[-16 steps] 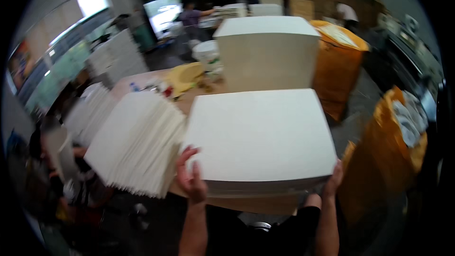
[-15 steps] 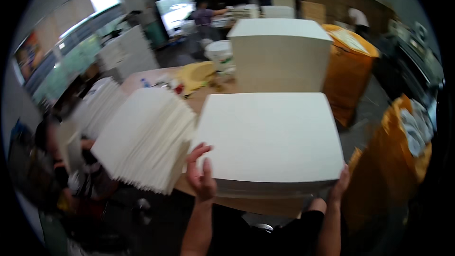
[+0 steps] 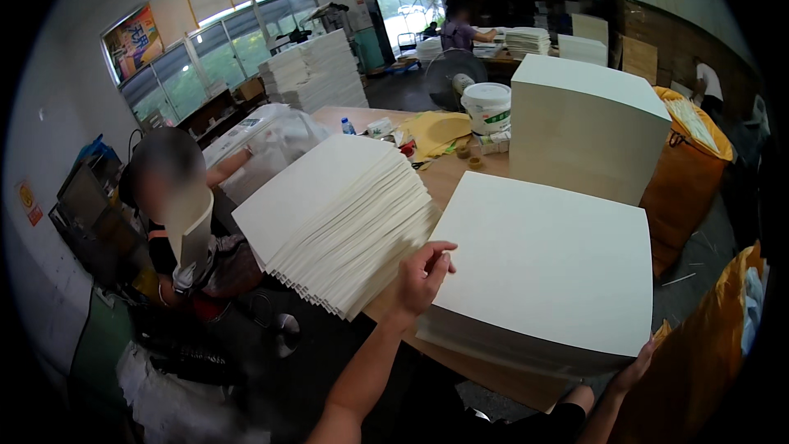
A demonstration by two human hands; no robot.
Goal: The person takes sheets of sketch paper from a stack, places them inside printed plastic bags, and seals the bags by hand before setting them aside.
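Note:
In front of me a thick stack of large white sheets [image 3: 551, 263] sits squared up on the table. My left hand [image 3: 425, 279] is at its near left edge, fingers bent over the top sheet and thumb apart from them, with nothing visible in the hand. My right hand [image 3: 634, 366] lies against the near right corner, its fingers stretched along the side; part of that hand is hidden by the corner. Left of this stack, a fanned pile of white folded sheets [image 3: 345, 226] leans across the table.
Behind stands a taller white stack [image 3: 588, 131], beside a white bucket [image 3: 486, 107] and yellow sheets [image 3: 436, 133]. Orange sacks [image 3: 686, 185] stand at right. A person [image 3: 185, 222] sits at left, one arm on clear plastic wrap [image 3: 283, 144]. Another person [image 3: 462, 33] works further back.
My view has swung left, so the stacks sit further right in the picture. The left hand's fingers have drawn closer to its thumb. The right hand stays at the stack's corner.

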